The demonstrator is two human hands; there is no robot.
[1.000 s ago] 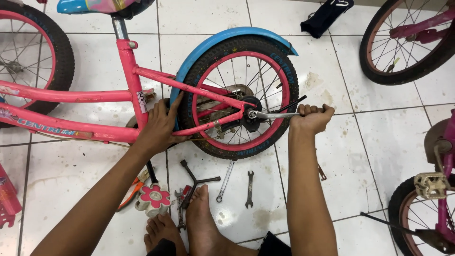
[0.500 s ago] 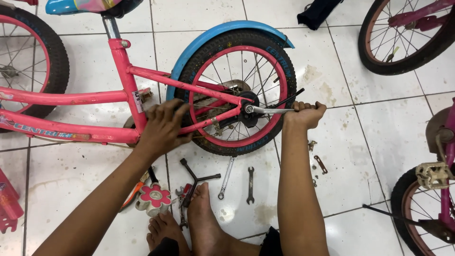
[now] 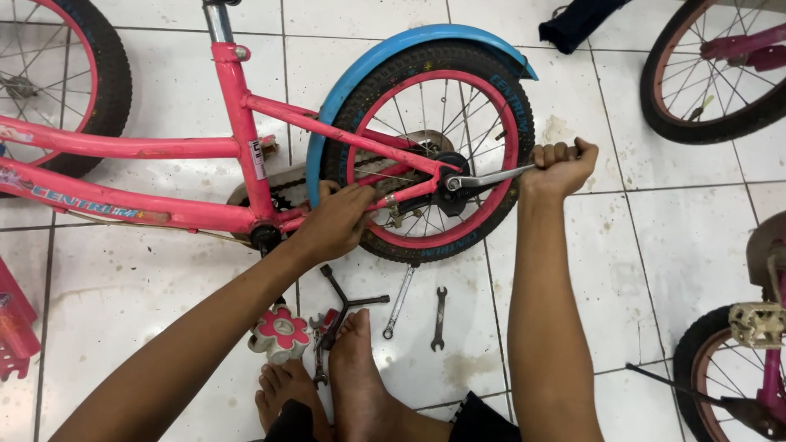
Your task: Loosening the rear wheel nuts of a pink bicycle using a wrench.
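A pink child's bicycle (image 3: 147, 147) lies on white floor tiles, its rear wheel (image 3: 434, 147) with black tyre and blue mudguard (image 3: 393, 57) in front of me. My left hand (image 3: 332, 223) grips the pink chain stay beside the wheel. My right hand (image 3: 559, 166) is closed on the handle of a silver wrench (image 3: 483, 178), whose head sits on the rear axle nut at the wheel's hub. My bare feet (image 3: 344, 376) rest on the floor below.
On the tiles near my feet lie a black three-way wrench (image 3: 348, 303), two flat spanners (image 3: 401, 296) (image 3: 440, 317) and a pink flower-shaped part (image 3: 280, 329). Other bicycle wheels stand at the upper right (image 3: 704, 74) and lower right (image 3: 737, 368). A dark cloth (image 3: 573, 20) lies at the top.
My right hand has swung the wrench handle a little downward about the axle. My left hand has shifted slightly along the chain stay toward the wheel. The view has moved closer.
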